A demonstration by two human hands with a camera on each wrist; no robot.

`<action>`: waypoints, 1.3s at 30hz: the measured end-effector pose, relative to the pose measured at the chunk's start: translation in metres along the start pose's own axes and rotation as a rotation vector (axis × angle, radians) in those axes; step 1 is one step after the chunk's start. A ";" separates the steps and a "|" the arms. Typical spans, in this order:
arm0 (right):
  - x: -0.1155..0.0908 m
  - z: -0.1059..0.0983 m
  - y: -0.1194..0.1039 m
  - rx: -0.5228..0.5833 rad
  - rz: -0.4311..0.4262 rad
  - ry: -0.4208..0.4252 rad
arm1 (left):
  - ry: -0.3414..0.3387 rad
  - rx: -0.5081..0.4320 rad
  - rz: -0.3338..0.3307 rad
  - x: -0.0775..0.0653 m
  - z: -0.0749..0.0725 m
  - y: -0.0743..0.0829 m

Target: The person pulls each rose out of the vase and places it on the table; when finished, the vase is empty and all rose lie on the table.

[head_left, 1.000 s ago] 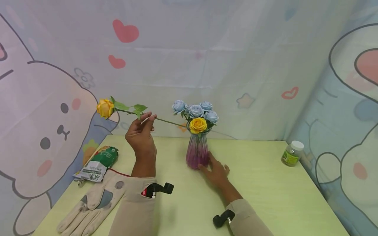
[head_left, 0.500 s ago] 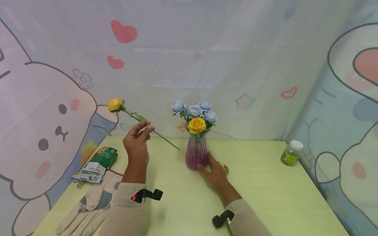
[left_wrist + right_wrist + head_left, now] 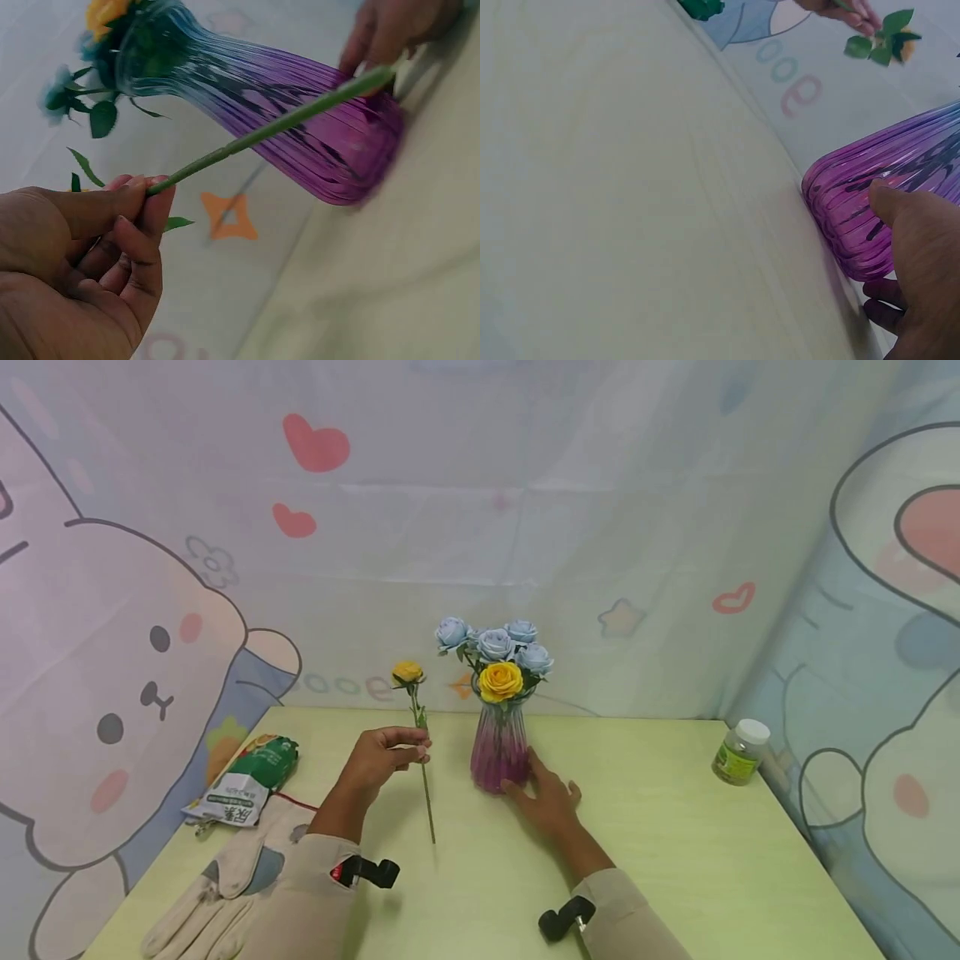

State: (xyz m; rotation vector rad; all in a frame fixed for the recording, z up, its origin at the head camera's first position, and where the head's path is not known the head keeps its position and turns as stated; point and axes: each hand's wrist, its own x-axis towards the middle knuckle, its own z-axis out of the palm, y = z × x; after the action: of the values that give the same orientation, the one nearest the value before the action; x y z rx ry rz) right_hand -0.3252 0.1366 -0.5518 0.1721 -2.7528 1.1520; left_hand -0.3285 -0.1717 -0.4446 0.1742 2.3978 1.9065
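My left hand (image 3: 381, 762) pinches the green stem of a yellow rose (image 3: 407, 672) between thumb and fingertips. The rose stands nearly upright left of the vase, bloom up, its bare stem end hanging low over the table. In the left wrist view the stem (image 3: 259, 136) crosses in front of the ribbed glass vase (image 3: 330, 161). That vase (image 3: 497, 752), clear above and purple below, stands upright holding several pale blue roses (image 3: 496, 643) and one yellow rose (image 3: 501, 682). My right hand (image 3: 549, 802) grips its base, with the thumb (image 3: 889, 201) on the purple glass.
On the left of the pale green table (image 3: 645, 843) lie a white work glove (image 3: 232, 893) and a green and white packet (image 3: 255, 777). A small jar (image 3: 741, 752) with a white lid stands at the right back. A printed curtain (image 3: 600, 510) hangs behind.
My left hand has moved right and down, turning the yellow rose from nearly level to nearly upright beside the vase. The right hand and vase have stayed in place.
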 end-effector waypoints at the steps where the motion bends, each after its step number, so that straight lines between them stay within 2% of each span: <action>1: 0.000 0.000 0.000 0.000 0.002 -0.001 | -0.018 0.018 -0.007 0.000 0.002 -0.004; 9: 0.000 0.006 0.005 0.001 -0.001 0.002 | -0.105 0.093 -0.020 0.003 0.017 -0.034; 15: 0.002 0.005 0.006 -0.027 -0.012 0.007 | -0.155 0.136 0.034 0.008 0.027 -0.051; 22: 0.000 0.003 0.003 -0.012 -0.013 0.000 | -0.167 0.229 0.085 0.014 0.035 -0.070; 25: -0.001 0.002 0.002 -0.011 -0.015 -0.003 | -0.179 0.271 0.140 0.016 0.039 -0.074; 28: -0.001 0.002 0.002 -0.015 -0.017 0.004 | -0.177 0.313 0.199 0.018 0.043 -0.076; 31: 0.000 0.002 0.003 -0.023 -0.015 0.008 | -0.143 0.375 0.245 0.021 0.049 -0.080; 36: 0.001 0.002 0.003 -0.038 0.000 -0.010 | -0.073 0.406 0.267 0.025 0.056 -0.086; 39: 0.001 0.001 0.002 -0.036 -0.007 -0.002 | -0.052 0.386 0.278 0.026 0.059 -0.087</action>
State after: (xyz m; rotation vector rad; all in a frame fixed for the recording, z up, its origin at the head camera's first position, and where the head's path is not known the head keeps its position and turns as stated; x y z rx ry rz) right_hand -0.3270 0.1372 -0.5542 0.1784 -2.7697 1.1009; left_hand -0.3506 -0.1304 -0.5426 0.5980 2.8024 1.4752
